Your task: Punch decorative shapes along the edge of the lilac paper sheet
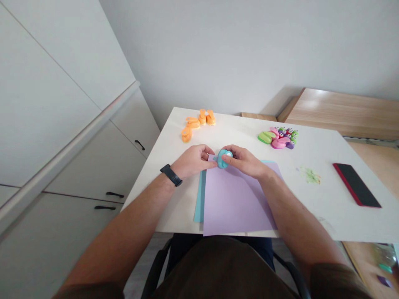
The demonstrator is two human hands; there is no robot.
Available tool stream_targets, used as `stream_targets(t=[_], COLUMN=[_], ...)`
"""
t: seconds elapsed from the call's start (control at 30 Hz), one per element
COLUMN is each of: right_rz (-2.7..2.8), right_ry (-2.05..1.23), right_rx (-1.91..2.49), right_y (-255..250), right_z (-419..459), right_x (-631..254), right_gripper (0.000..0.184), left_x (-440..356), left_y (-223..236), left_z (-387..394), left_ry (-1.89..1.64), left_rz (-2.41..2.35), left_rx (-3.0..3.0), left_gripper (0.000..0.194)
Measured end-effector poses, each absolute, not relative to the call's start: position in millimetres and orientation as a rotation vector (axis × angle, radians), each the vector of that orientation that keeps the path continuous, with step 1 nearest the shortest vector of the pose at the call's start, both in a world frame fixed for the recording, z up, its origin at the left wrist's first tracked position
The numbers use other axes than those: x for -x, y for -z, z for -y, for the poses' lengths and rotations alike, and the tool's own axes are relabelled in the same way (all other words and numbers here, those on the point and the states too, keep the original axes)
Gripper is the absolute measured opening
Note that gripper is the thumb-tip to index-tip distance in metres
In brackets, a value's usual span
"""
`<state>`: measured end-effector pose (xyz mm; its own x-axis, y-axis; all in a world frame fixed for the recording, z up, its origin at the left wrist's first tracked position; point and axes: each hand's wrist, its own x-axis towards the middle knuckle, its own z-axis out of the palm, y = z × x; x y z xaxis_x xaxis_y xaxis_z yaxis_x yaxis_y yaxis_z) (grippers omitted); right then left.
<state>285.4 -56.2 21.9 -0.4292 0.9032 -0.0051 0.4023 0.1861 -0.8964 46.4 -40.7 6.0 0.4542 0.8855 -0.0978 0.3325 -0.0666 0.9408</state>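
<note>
Your right hand is closed around a teal craft punch, which sits at the far edge of the lilac paper sheet. Your left hand is curled at that sheet's corner, apparently pinching it beside the punch; you cannot tell from this view whether the paper is inside the punch. The punch looks light, with a hard, rounded plastic body that may be slippery, so wrap your fingers around that body. The sheet looks thin and easily creased, so take it by an edge. Past its far edge lie orange craft punches to the left and multicoloured craft punches to the right. To its right are green paper scraps and a red-cased phone. A blue paper sheet shows beneath its left side, and its near edge reaches the edge of the white table, leaving the widest open room to its right.
</note>
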Motion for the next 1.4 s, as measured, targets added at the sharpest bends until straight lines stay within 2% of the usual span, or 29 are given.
stream_targets(t=[0.6,1.4], right_rz=[1.652,1.536], right_ry=[-1.459,-1.498], right_rx=[1.135,1.168], right_y=[-24.3,-26.5], right_z=[55.2,55.0], right_x=[-276.2,-269.7], right_gripper=[0.037,0.040], left_x=[-47.2,-48.5], left_y=[-2.4,-7.6], left_z=[39.6,42.9], left_ry=[-0.632,-0.642], left_rz=[-1.072,-1.103], left_rx=[-1.671,-1.700], left_gripper=[0.039,0.038])
